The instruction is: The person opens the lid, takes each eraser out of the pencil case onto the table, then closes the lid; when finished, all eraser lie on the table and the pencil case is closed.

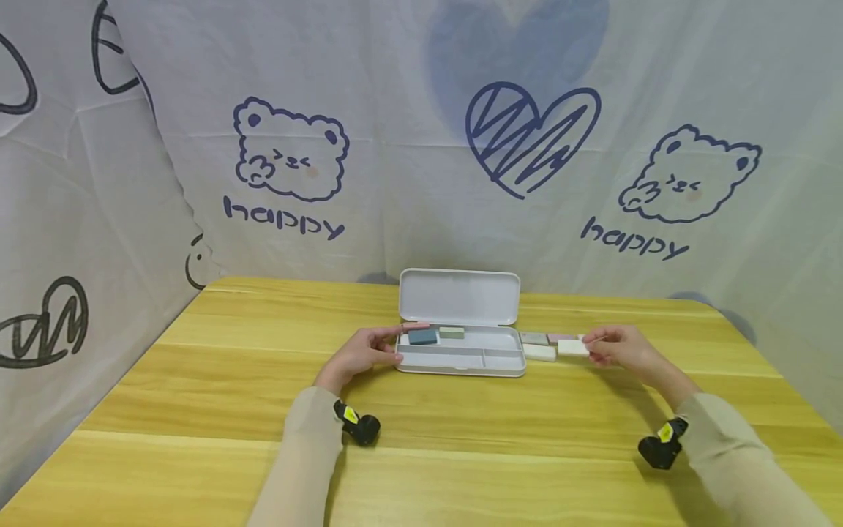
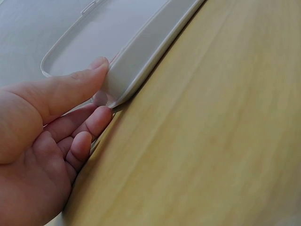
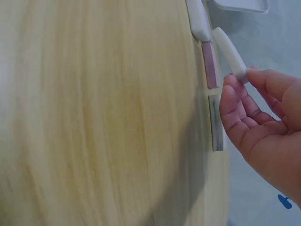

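A white pencil case [image 1: 440, 361] lies with its lid [image 1: 459, 296] raised. My left hand [image 1: 358, 355] grips its left end, thumb on the rim and fingertips at the lower corner in the left wrist view. Inside, a blue eraser [image 1: 422, 337], a green eraser [image 1: 451, 333] and a pink eraser [image 1: 415, 326] sit in the back compartment. My right hand [image 1: 626, 351] pinches a white eraser [image 3: 230, 55] between thumb and fingers, right of the case. In the right wrist view this eraser is tilted above a pink block [image 3: 210, 66].
Beside the case's right end, another white eraser [image 1: 540, 353] and a grey block [image 1: 534, 338] lie on the wooden table [image 1: 448, 454]. A further grey block [image 3: 216, 123] lies by my right hand. Behind the table hangs a printed white cloth [image 1: 408, 183].
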`<control>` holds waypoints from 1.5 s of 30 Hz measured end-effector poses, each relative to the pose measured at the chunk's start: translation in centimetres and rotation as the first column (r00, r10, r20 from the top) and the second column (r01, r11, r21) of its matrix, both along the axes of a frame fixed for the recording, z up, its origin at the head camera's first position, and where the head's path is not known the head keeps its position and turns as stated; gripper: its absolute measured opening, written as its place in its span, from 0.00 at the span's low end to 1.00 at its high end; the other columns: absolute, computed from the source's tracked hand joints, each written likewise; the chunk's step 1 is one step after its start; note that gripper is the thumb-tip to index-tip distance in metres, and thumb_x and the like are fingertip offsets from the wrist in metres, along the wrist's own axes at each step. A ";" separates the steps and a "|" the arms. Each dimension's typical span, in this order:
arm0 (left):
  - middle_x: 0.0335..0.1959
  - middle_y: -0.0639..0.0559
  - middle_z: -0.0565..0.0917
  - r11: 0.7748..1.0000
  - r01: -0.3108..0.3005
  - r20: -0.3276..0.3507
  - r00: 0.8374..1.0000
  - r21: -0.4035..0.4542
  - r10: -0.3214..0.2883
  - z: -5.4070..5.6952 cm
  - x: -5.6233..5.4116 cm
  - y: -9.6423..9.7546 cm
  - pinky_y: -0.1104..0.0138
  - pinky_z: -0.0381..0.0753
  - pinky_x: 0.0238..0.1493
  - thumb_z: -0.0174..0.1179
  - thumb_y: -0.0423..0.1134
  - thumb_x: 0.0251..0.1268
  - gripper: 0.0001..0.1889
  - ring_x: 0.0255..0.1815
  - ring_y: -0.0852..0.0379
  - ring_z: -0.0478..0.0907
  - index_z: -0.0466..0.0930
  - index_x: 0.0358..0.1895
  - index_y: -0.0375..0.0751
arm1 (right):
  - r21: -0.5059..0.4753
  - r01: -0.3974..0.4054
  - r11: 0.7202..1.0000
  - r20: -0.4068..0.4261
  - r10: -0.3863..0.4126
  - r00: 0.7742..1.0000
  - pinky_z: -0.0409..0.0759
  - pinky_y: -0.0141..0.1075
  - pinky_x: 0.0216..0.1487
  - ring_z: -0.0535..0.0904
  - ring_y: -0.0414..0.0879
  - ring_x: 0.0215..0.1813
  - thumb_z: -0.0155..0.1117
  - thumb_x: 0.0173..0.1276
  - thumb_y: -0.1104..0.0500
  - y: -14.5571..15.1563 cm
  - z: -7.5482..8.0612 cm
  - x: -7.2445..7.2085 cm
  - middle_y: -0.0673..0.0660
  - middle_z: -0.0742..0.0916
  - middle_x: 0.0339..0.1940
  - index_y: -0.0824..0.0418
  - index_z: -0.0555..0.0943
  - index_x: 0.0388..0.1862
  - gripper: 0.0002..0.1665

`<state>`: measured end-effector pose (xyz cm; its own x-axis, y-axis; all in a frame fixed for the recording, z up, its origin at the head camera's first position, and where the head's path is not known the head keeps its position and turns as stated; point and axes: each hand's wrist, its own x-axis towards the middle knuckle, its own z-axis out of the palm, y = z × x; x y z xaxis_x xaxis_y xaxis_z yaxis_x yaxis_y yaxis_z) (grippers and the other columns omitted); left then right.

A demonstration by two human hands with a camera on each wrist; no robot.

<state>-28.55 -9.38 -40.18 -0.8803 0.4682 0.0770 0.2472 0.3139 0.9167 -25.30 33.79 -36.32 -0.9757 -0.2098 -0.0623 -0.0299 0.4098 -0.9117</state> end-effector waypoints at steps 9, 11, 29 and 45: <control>0.20 0.50 0.66 1.000 -0.002 0.008 1.000 0.006 0.002 0.2 0.0 0.1 0.72 0.59 0.19 0.63 0.31 0.52 0.28 0.18 0.59 0.59 0.70 0.60 0.44 | 0.031 -0.001 1.000 0.078 -0.001 0.997 0.77 0.33 0.30 0.77 0.41 0.26 0.50 0.66 0.69 0.1 -0.7 -0.7 0.56 0.80 0.25 0.86 0.66 0.44 0.17; 0.21 0.49 0.65 1.000 0.002 0.003 1.000 0.008 -0.002 0.2 0.0 0.1 0.71 0.59 0.19 0.63 0.31 0.52 0.28 0.19 0.59 0.59 0.70 0.60 0.44 | 0.042 -0.006 0.999 0.084 0.003 0.996 0.77 0.33 0.30 0.77 0.41 0.26 0.49 0.66 0.69 0.1 -0.8 -0.8 0.56 0.80 0.25 0.86 0.66 0.44 0.16; 0.26 0.49 0.70 1.000 -0.015 0.035 0.999 0.021 0.014 0.4 0.3 0.1 0.71 0.59 0.20 0.62 0.30 0.52 0.27 0.20 0.59 0.59 0.70 0.59 0.43 | 0.190 0.037 0.981 0.031 -0.044 0.999 0.77 0.33 0.32 0.76 0.40 0.29 0.61 0.57 0.70 -0.1 -1.1 -0.6 0.62 0.82 0.36 0.81 0.73 0.46 0.19; 0.20 0.50 0.69 0.999 -0.033 0.044 0.998 0.006 0.033 0.2 0.1 0.1 0.72 0.59 0.19 0.62 0.30 0.52 0.28 0.18 0.60 0.60 0.69 0.60 0.41 | 0.270 0.092 0.959 -0.019 -0.090 0.996 0.76 0.34 0.30 0.74 0.43 0.28 0.59 0.59 0.68 -0.4 -0.7 -0.2 0.58 0.82 0.29 0.79 0.75 0.43 0.16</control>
